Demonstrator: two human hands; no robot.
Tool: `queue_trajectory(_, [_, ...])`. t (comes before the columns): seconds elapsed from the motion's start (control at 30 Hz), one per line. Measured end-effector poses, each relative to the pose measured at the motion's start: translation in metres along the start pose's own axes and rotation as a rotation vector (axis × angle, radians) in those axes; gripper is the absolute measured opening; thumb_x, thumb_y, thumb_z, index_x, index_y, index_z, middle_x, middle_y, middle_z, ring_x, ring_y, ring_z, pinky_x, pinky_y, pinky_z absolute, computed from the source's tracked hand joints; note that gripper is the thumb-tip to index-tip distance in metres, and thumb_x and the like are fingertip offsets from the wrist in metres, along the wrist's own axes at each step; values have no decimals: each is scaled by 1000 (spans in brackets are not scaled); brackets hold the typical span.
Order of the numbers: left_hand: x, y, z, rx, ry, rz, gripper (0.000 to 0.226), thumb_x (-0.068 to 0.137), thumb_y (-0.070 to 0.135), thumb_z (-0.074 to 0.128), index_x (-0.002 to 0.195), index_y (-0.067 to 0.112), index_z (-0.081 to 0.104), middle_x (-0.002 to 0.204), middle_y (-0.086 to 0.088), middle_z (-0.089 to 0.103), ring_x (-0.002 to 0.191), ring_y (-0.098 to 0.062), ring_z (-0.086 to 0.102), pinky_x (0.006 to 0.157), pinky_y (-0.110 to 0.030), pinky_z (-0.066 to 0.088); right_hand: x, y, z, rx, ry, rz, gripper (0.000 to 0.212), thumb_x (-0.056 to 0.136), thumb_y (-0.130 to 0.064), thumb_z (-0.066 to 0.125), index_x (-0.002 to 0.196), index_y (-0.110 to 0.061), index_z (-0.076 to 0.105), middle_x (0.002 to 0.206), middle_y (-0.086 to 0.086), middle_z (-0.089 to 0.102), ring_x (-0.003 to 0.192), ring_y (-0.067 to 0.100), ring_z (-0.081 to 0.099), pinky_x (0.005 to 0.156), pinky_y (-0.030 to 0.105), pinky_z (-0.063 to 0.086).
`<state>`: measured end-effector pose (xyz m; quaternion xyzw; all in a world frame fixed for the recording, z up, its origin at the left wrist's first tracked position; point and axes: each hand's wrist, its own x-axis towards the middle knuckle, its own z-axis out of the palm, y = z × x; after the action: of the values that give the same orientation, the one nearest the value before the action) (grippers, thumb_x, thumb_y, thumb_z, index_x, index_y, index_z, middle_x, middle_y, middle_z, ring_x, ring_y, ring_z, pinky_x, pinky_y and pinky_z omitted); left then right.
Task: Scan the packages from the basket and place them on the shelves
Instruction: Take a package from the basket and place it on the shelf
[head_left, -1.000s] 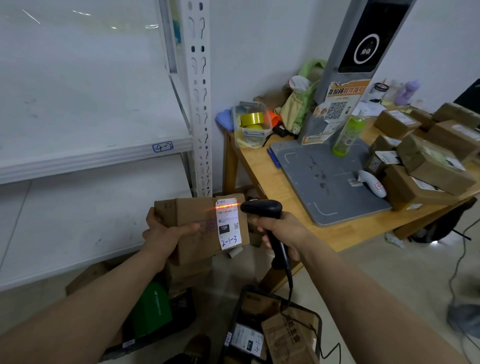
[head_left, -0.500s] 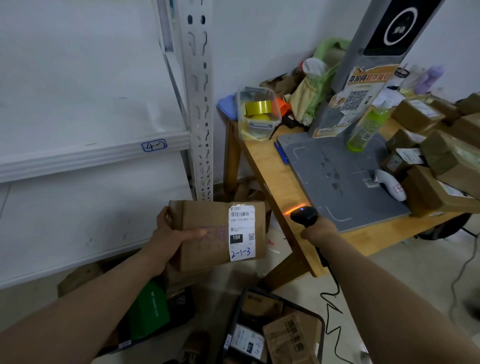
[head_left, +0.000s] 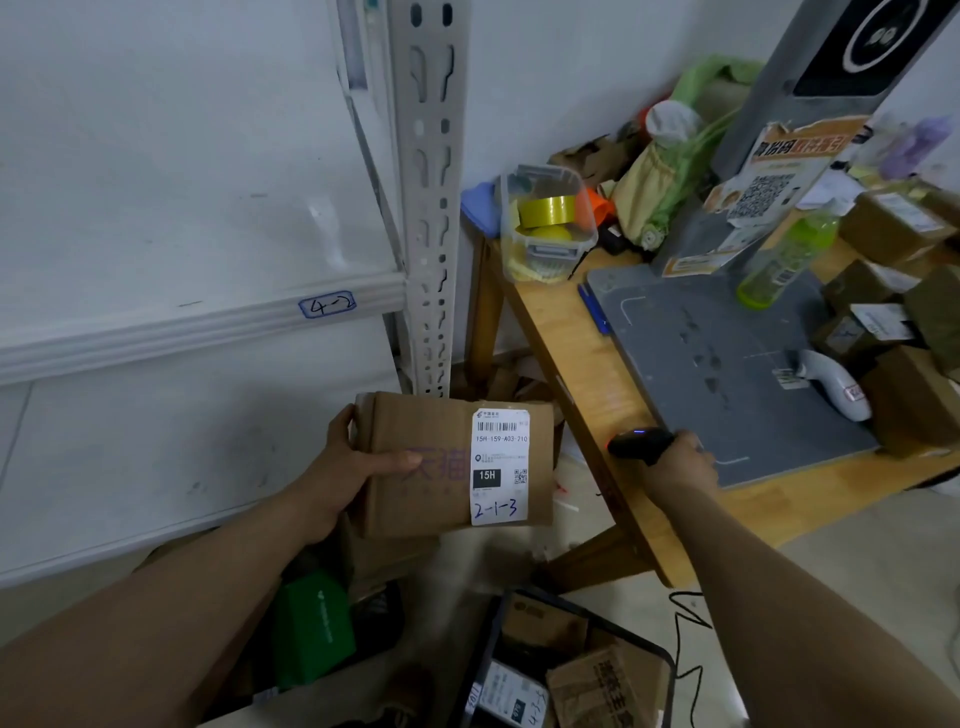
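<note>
Basket: the black wire basket (head_left: 667, 662) sits on the floor at the person's feet, with more packages (head_left: 592, 686) inside waiting for their turn.

Left hand: the left hand (head_left: 340, 478) grips the cardboard package (head_left: 431, 467) by its left end, thumb across the front and fingers wrapped behind. The package is held in the air in front of the lower shelf, label side up.

Label: the white label (head_left: 498, 467) faces the camera, flat and unobstructed. It shows a barcode on top and "2-1-3" handwritten at the bottom.

Right hand: the right hand (head_left: 680, 462) is closed round the black scanner (head_left: 639, 444), low over the near edge of the wooden table (head_left: 582, 374). The scanner's head points left, away from the label.

Step in hand: it looks like parking the scanner so the package can be shelved.

Doing it well: lay the scanner well onto the wood, not on the lip, and mind its cable (head_left: 685, 649) trailing to the floor beside the basket.

Shelf: the nearest shelf edge carries a tag reading "4-2" (head_left: 327, 305), which does not match the handwritten code. Probably this package belongs on another shelf, so read the tags before letting go.

Placing: with a one-handed end grip the box may tip. Bringing the freed hand under it would likely steady it, and the label should end up facing outward.
</note>
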<state>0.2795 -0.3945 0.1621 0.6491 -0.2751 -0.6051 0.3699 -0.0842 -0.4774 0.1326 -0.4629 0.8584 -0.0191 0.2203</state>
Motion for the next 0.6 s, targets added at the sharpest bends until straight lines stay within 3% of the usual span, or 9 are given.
queue_trajectory(0.07, [-6, 3, -2, -22, 4, 1, 167, 6, 56, 97, 153, 36, 19, 119, 3, 55, 107, -28, 62, 90, -48, 56, -18, -9, -5, -120, 130, -130, 57, 92, -17, 63, 143, -15, 37, 137, 19, 47, 129, 38, 46, 109, 52, 40])
queue_trajectory(0.13, [-16, 5, -6, -63, 12, 17, 171, 3, 56, 96, 153, 35, 18, 116, 5, 55, 105, -25, 62, 84, -43, 56, -43, -23, -10, -130, 192, -289, 54, 92, -23, 62, 142, -19, 41, 135, 14, 50, 126, 35, 48, 106, 50, 43])
queue_trajectory(0.2, [-34, 7, -10, -117, 10, 54, 167, 10, 52, 99, 155, 35, 17, 116, 6, 55, 102, -22, 61, 78, -39, 55, -70, -37, -11, -14, 46, -399, 39, 95, -28, 60, 132, -23, 50, 124, 7, 60, 110, 26, 59, 93, 45, 53])
queue_trajectory(0.27, [-56, 3, -13, -181, 14, 80, 140, 44, 36, 100, 156, 33, 17, 119, 2, 56, 98, -19, 60, 73, -36, 52, -103, -49, -12, 168, -202, -399, 17, 101, -30, 53, 115, -23, 58, 110, 3, 66, 97, 20, 62, 85, 37, 53])
queue_trajectory(0.3, [-67, -2, -16, -215, 39, 83, 123, 61, 25, 95, 156, 33, 18, 121, 0, 56, 96, -19, 60, 70, -35, 51, -122, -53, -14, 290, -295, -384, 17, 103, -30, 48, 110, -21, 61, 110, 5, 68, 97, 20, 62, 87, 38, 52])
queue_trajectory(0.37, [-95, -12, -27, -283, 71, 84, 107, 72, 18, 88, 155, 34, 23, 120, -1, 60, 96, -23, 62, 70, -37, 53, -159, -54, -21, 546, -417, -294, 24, 105, -36, 44, 102, -22, 63, 109, 8, 70, 95, 20, 64, 88, 41, 55])
queue_trajectory(0.47, [-147, -29, -49, -364, 78, 99, 119, 45, 34, 99, 147, 33, 38, 124, -9, 66, 105, -33, 67, 80, -52, 59, -212, -40, -35, 731, -590, -187, 38, 105, -49, 45, 99, -17, 62, 86, 3, 65, 73, 15, 58, 64, 28, 50])
queue_trajectory(0.53, [-182, -44, -63, -411, 88, 136, 125, 33, 38, 102, 144, 31, 45, 126, -11, 68, 109, -37, 68, 85, -58, 57, -239, -28, -39, 699, -662, -208, 51, 99, -61, 47, 104, -16, 69, 88, 4, 68, 77, 18, 60, 67, 31, 52])
queue_trajectory(0.6, [-216, -59, -76, -472, 109, 182, 121, 35, 36, 102, 142, 29, 48, 125, -13, 68, 110, -39, 67, 87, -62, 55, -265, -26, -43, 686, -701, -282, 60, 92, -71, 50, 112, -19, 71, 102, 7, 73, 91, 23, 65, 75, 35, 55])
